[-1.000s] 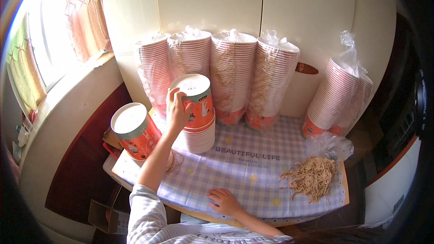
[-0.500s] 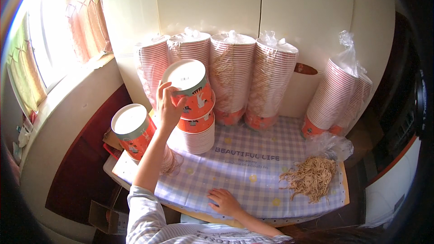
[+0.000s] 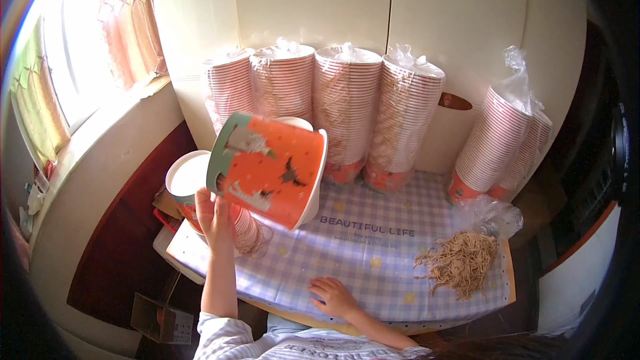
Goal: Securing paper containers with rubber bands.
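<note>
My left hand (image 3: 217, 219) grips a large orange paper bucket (image 3: 277, 172) by its grey-green base end. The bucket is tipped on its side in the air, its base toward the left and its white rim toward the right; bats and pale figures are printed on it. Behind it, the stack of buckets is mostly hidden, with only white parts showing. Just left of my hand stands an upside-down bucket (image 3: 188, 175) with a white base on top. My right hand (image 3: 332, 299) rests with fingers spread on the checked tablecloth (image 3: 360, 263) near the front edge.
Several tall plastic-wrapped stacks of buckets (image 3: 347, 103) line the cupboard at the back. Two more wrapped stacks (image 3: 492, 137) lean at the right. A heap of tan strings (image 3: 460, 263) lies beside crumpled clear plastic (image 3: 490, 215). A cardboard box (image 3: 160, 320) is below, left.
My left hand has lifted the top bucket off the stack, brought it nearer and tipped it sideways. The right hand has stayed on the tablecloth.
</note>
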Available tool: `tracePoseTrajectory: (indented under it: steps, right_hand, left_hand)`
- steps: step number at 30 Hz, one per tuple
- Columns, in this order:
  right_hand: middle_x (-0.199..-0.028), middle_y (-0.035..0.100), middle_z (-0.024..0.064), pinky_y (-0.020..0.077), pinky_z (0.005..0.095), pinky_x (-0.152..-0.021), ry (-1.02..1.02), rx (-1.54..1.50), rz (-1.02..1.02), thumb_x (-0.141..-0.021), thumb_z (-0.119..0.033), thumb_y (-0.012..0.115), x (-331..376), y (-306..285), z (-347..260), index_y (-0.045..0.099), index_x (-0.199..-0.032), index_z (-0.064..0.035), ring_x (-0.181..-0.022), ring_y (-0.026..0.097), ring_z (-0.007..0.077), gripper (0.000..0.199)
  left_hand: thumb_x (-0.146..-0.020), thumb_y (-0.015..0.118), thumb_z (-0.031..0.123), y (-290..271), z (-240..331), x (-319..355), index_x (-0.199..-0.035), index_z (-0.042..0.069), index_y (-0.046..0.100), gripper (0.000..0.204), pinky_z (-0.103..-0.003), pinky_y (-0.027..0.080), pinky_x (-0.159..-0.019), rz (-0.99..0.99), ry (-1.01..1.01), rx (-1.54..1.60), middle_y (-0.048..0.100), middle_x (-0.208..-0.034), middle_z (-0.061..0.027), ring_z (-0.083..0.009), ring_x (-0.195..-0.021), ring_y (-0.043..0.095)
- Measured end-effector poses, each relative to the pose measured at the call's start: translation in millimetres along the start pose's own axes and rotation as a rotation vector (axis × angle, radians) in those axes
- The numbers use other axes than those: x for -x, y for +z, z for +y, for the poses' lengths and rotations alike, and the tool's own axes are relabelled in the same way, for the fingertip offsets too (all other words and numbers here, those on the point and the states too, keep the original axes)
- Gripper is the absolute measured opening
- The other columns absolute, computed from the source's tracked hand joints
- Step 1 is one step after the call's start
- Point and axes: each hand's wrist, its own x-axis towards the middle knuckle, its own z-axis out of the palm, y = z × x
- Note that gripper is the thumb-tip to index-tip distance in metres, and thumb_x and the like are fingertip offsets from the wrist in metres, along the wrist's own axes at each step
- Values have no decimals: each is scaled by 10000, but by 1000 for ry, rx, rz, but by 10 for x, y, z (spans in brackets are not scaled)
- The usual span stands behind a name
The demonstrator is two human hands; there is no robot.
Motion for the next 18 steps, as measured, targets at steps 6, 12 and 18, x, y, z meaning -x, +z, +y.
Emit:
tracePoseTrajectory:
  steps: [6,12,18]
  right_hand:
    - [-1090,556,98,369,397,-915,23,-104,-7,-781,-232,573,14,54,51,575,-1021,-72,-1043,498,262,289]
    - [-1079,538,109,411,354,-848,385,-1090,278,-839,-265,537,89,76,252,388,-1202,-58,-991,528,221,444]
    - [-1025,547,75,455,301,-751,403,-1514,328,-890,-261,479,31,-484,129,346,-1219,-41,-895,560,172,418]
  left_hand:
    - [-890,475,261,-153,-321,616,-1237,61,371,414,-367,441,-888,62,-575,372,517,-1165,-83,-217,-1056,519]
    - [-788,565,457,-169,-628,994,-1227,31,413,630,-380,432,-892,-16,-945,379,486,-1212,-109,-229,-1074,501]
    - [-827,525,412,-184,-806,1254,-1205,37,438,540,-385,454,-859,23,-1012,490,524,-1165,-124,-234,-1022,536]
